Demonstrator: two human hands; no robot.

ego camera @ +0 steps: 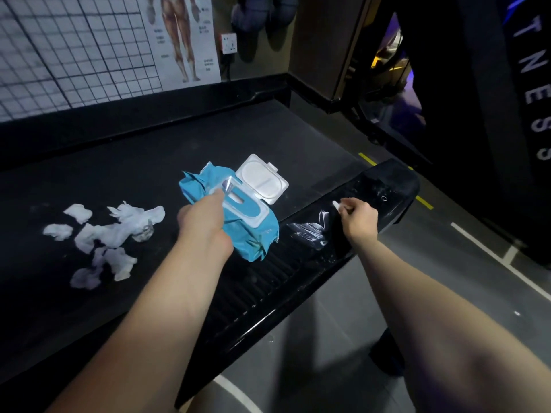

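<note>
Head view: left hand (pixel 205 219) pinches the clear seal (pixel 226 185) of the soft, light wipes pack (pixel 256 236); right hand (pixel 359 217) pinches a white scrap (pixel 336 205). Likely best steadied by its stiff lid frame (pixel 258 217).

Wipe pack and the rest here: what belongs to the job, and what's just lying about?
In the job: wipe pack, its seal pinched by the left hand; white scrap pinched by the right hand on the rail.
Lying about: crumpled wipes, poster, socket.
</note>
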